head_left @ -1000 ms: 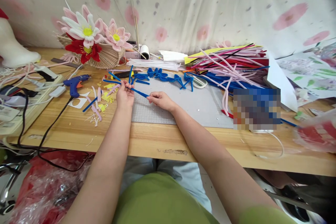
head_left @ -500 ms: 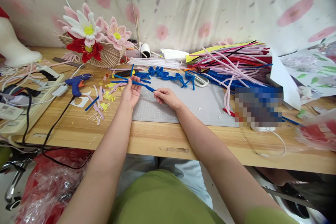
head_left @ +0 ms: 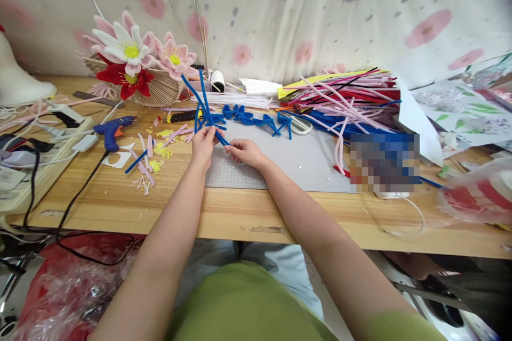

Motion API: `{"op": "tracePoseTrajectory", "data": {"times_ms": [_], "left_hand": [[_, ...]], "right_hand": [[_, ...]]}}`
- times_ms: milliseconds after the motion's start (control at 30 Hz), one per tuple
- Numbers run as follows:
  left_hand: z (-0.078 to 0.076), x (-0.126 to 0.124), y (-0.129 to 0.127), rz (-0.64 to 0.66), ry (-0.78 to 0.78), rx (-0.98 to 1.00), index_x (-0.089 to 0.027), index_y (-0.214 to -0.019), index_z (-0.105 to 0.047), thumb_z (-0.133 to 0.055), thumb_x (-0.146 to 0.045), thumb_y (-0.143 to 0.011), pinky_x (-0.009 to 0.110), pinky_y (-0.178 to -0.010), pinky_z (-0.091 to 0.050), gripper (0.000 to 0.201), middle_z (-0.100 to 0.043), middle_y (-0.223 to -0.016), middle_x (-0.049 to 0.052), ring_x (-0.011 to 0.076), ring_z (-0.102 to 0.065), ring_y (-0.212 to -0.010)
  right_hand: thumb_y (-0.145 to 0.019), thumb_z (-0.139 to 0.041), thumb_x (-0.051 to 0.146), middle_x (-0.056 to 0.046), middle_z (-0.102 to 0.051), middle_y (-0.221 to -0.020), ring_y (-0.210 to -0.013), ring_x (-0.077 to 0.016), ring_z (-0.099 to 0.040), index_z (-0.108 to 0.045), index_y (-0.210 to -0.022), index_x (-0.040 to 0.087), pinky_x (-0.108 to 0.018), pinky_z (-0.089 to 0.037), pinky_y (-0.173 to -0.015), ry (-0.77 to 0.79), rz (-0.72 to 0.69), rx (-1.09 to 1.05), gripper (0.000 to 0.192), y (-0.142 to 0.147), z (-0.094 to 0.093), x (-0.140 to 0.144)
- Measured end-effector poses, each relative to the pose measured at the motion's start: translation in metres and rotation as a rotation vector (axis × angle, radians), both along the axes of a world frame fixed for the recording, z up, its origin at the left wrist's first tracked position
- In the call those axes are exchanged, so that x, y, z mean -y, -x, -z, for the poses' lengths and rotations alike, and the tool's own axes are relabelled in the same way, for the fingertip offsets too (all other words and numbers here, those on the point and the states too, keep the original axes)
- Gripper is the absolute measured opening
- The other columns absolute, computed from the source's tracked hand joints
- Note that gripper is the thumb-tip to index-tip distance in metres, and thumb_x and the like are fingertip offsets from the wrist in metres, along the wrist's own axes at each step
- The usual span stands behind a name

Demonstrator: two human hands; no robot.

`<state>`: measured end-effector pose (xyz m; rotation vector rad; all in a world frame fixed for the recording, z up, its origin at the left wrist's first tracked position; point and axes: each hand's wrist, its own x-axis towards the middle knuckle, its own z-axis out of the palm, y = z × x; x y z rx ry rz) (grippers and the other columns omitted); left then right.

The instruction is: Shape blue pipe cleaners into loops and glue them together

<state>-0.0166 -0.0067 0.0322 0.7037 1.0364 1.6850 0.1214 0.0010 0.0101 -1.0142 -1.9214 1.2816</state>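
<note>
While the left hand [head_left: 204, 145] pinches the blue pipe cleaners [head_left: 221, 139] with its fingers closed, the right hand [head_left: 245, 153] grips their near right end, thumb and fingers also pressed together. They are held over the left part of the grey mat [head_left: 304, 165], loose ends rising on the far side. Beyond lie curled blue pieces [head_left: 244, 115]; left on the counter [head_left: 232, 213], yellow scraps [head_left: 162, 148], then a glue gun [head_left: 111, 136]; far right, a colourful heap [head_left: 352, 90].

Craft wkshop, by the look: wooden bench [head_left: 248, 213] w/ blue glue gun [head_left: 109, 132], grey cutting mat [head_left: 304, 165], multicol. pipe-cleaner pile [head_left: 348, 97], fuzzy flowers [head_left: 131, 51] & yellow scraps [head_left: 160, 148].
</note>
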Motion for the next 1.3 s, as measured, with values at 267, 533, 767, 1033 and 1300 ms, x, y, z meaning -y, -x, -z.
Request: {"op": "tracePoseTrajectory", "data": {"times_ms": [267,533,767,1033,1300], "left_hand": [[-0.002,-0.005,0.011,-0.093,0.026,0.091,-0.014,-0.066,-0.051,-0.063,-0.027,-0.076,0.023,-0.065,-0.05,0.021,-0.053,-0.053,-0.005,0.0065,-0.057,-0.051],[-0.002,-0.002,0.008,-0.024,0.066,0.126,-0.015,-0.065,-0.047,-0.062,-0.027,-0.077,0.013,-0.039,-0.034,0.023,-0.047,-0.053,-0.006,0.0018,-0.043,-0.04],[-0.005,-0.001,0.009,-0.03,0.147,0.093,-0.018,-0.069,-0.041,-0.054,-0.03,-0.082,0.014,-0.032,-0.011,0.022,-0.039,-0.05,-0.008,0.0,-0.023,-0.031],[0.002,0.012,-0.018,0.245,0.202,-0.322,-0.018,-0.077,-0.046,-0.071,-0.03,-0.064,0.015,-0.037,-0.017,0.03,-0.04,-0.058,-0.008,0.0013,-0.031,-0.041],[0.007,0.021,-0.028,0.465,0.211,-0.576,-0.016,-0.086,-0.054,-0.073,-0.026,-0.059,0.017,-0.043,-0.026,0.034,-0.05,-0.064,-0.005,0.0034,-0.04,-0.047]], "right_hand": [[-0.079,-0.051,0.029,-0.005,-0.063,-0.089,-0.08,-0.0169,-0.055,-0.062,-0.085,0.019,-0.03,-0.04,-0.073,-0.201,0.386,0.385,0.016,0.008,-0.017,-0.043],[-0.079,-0.054,0.026,-0.01,-0.058,-0.102,-0.096,-0.0217,-0.052,-0.06,-0.095,0.017,-0.034,-0.04,-0.083,-0.41,0.294,0.582,0.019,0.039,-0.008,-0.072],[-0.082,-0.044,0.017,-0.003,-0.062,-0.08,-0.074,-0.0133,-0.054,-0.052,-0.085,0.018,-0.028,-0.041,-0.074,-0.252,0.19,0.292,0.009,0.006,-0.004,-0.062],[-0.071,-0.061,0.036,0.003,-0.058,-0.061,-0.053,-0.0078,-0.048,-0.053,-0.076,0.018,-0.022,-0.039,-0.056,0.165,0.092,-0.191,0.02,-0.052,0.003,-0.024],[-0.066,-0.065,0.042,0.004,-0.057,-0.059,-0.053,-0.0077,-0.048,-0.054,-0.074,0.018,-0.022,-0.038,-0.053,0.15,0.159,-0.323,0.028,-0.053,0.002,-0.015]]}}
